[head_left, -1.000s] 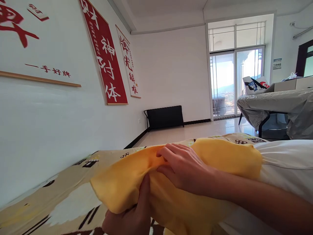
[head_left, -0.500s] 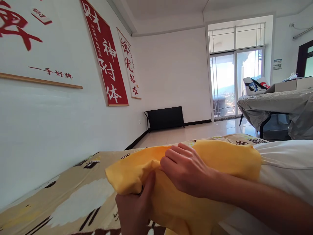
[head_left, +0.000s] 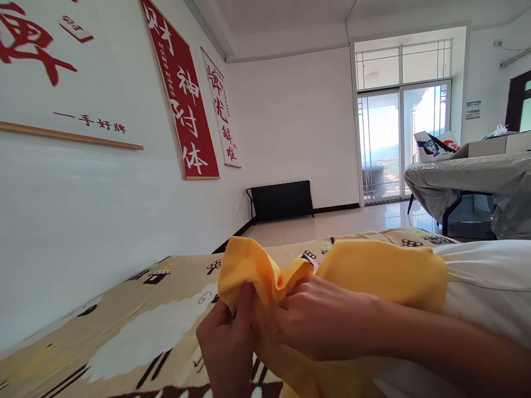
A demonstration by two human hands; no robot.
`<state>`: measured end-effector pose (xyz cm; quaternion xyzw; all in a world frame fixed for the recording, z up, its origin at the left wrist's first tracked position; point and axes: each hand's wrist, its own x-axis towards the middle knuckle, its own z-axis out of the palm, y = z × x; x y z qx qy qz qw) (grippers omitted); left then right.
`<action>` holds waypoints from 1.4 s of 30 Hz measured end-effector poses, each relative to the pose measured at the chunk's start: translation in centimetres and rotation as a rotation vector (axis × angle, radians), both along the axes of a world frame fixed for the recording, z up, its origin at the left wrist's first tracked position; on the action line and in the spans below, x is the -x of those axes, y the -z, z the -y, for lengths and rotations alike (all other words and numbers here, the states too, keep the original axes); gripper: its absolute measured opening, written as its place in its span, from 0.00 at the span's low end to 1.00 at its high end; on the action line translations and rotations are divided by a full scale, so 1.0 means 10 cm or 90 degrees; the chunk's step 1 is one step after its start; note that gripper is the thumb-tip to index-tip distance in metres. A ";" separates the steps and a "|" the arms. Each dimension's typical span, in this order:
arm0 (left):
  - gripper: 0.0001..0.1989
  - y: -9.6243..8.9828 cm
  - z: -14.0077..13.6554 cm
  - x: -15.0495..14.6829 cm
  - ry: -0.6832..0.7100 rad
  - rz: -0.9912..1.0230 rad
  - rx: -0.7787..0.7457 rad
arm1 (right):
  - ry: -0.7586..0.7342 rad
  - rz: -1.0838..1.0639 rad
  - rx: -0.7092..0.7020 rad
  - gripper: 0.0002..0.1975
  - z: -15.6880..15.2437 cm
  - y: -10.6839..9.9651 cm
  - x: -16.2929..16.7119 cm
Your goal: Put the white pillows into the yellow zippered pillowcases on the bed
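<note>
A yellow cloth (head_left: 381,271), gathered and raised at its left end, lies before me on a patterned bedspread. My left hand (head_left: 228,342) is closed on the cloth's left end, thumb on the near side and fingers partly behind the folds. Just to the right, my right hand (head_left: 315,318) pinches the bunched edge, its fingertips partly hidden in the fabric. The cloth's right end meets a white fabric piece (head_left: 489,268) with seams; whether the two are joined I cannot tell.
The beige bedspread (head_left: 174,298) has a white sheep print. A white wall with hanging scrolls (head_left: 193,110) runs along the left. Beyond the bed are a black folded item (head_left: 282,200), a glass door (head_left: 379,143) and a plastic-covered table (head_left: 464,171) with boxes.
The cloth's left end has been lifted and bunched upright, where it lay flatter before. My right hand has moved slightly lower, and my left hand has turned with the fabric.
</note>
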<state>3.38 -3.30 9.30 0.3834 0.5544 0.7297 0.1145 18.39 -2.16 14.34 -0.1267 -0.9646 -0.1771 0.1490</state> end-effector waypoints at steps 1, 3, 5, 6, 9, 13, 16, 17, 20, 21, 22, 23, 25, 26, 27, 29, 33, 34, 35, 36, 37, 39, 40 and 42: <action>0.21 0.01 0.01 0.00 0.004 -0.004 -0.005 | -0.026 -0.025 0.034 0.09 0.00 -0.05 -0.03; 0.20 0.02 0.03 -0.01 0.011 -0.012 -0.018 | -0.052 -0.169 0.105 0.10 -0.01 -0.16 -0.08; 0.19 0.02 0.06 -0.04 0.019 -0.026 -0.031 | -0.037 -0.360 0.135 0.09 -0.06 -0.25 -0.11; 0.18 0.02 0.08 -0.06 0.021 -0.034 -0.038 | -0.023 -0.424 0.137 0.09 -0.11 -0.28 -0.12; 0.18 0.03 0.10 -0.13 0.009 -0.057 -0.048 | 0.017 -0.420 0.182 0.19 -0.26 -0.30 -0.11; 0.18 0.03 0.11 -0.14 0.005 -0.071 -0.042 | 0.012 -0.278 0.389 0.20 -0.38 -0.30 -0.15; 0.19 0.04 0.10 -0.11 0.023 -0.075 -0.028 | -0.045 -0.253 0.461 0.20 -0.38 -0.32 -0.20; 0.19 0.04 0.10 -0.11 0.021 -0.076 -0.026 | -0.049 -0.259 0.449 0.19 -0.38 -0.33 -0.22; 0.19 0.03 0.11 -0.13 0.001 -0.069 -0.037 | -0.017 -0.256 0.350 0.12 -0.36 -0.31 -0.22; 0.19 0.02 0.11 -0.14 -0.005 -0.063 -0.042 | -0.002 -0.254 0.318 0.10 -0.35 -0.30 -0.20; 0.18 0.01 0.12 -0.15 -0.009 -0.058 -0.047 | 0.009 -0.255 0.290 0.09 -0.33 -0.28 -0.19; 0.18 0.01 0.12 -0.16 -0.010 -0.054 -0.050 | 0.018 -0.262 0.265 0.09 -0.32 -0.27 -0.17; 0.18 0.00 0.13 -0.17 -0.005 -0.049 -0.050 | 0.033 -0.301 0.207 0.08 -0.29 -0.23 -0.13; 0.18 0.00 0.13 -0.17 -0.003 -0.046 -0.048 | 0.037 -0.332 0.168 0.08 -0.27 -0.21 -0.12; 0.18 0.00 0.13 -0.17 -0.001 -0.043 -0.045 | 0.040 -0.363 0.130 0.08 -0.25 -0.19 -0.10; 0.18 0.00 0.12 -0.16 -0.002 -0.038 -0.042 | 0.046 -0.403 0.067 0.08 -0.22 -0.16 -0.07; 0.19 0.00 0.11 -0.13 0.002 -0.035 -0.042 | 0.094 -0.336 0.057 0.09 -0.21 -0.14 -0.05; 0.19 0.00 0.11 -0.12 0.005 -0.036 -0.039 | 0.102 -0.323 0.077 0.09 -0.22 -0.14 -0.05; 0.18 0.00 0.11 -0.12 0.009 -0.038 -0.036 | 0.106 -0.328 0.104 0.09 -0.23 -0.14 -0.05; 0.19 0.00 0.11 -0.11 0.012 -0.037 -0.034 | 0.102 -0.347 0.135 0.09 -0.24 -0.15 -0.06; 0.19 0.00 0.10 -0.11 0.014 -0.031 -0.033 | 0.087 -0.373 0.170 0.09 -0.25 -0.17 -0.07; 0.19 -0.01 0.10 -0.11 0.021 -0.007 -0.035 | 0.034 -0.423 0.246 0.08 -0.24 -0.19 -0.08; 0.20 -0.01 0.10 -0.11 0.024 0.007 -0.036 | 0.002 -0.438 0.280 0.07 -0.24 -0.20 -0.09; 0.20 -0.02 0.10 -0.12 0.031 0.026 -0.033 | -0.038 -0.448 0.322 0.07 -0.22 -0.21 -0.09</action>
